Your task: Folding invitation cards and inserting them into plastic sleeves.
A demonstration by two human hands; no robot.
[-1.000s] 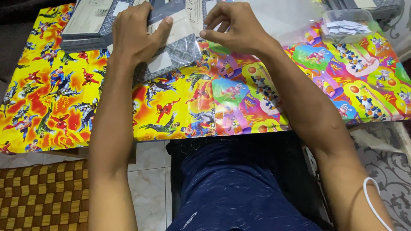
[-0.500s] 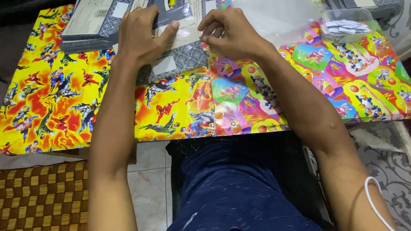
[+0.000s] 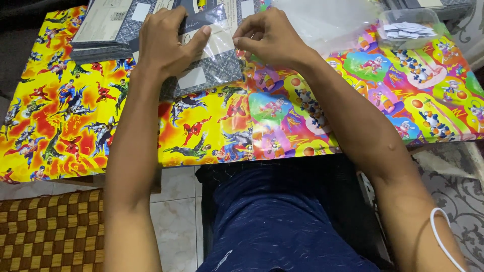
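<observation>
Packet (image 3: 212, 55) of dark grey-blue patterned fabric in a clear plastic sleeve lay at the far edge of the table (image 3: 60, 126), on its bright cartoon-print cover; pale labels showed through the film. Left hand (image 3: 166, 43) pressed flat on top, thumb pinching the plastic. Right hand (image 3: 269, 38) had fingers curled, nipping the sleeve's right edge. Similar stack (image 3: 106, 30) sat just to the left.
</observation>
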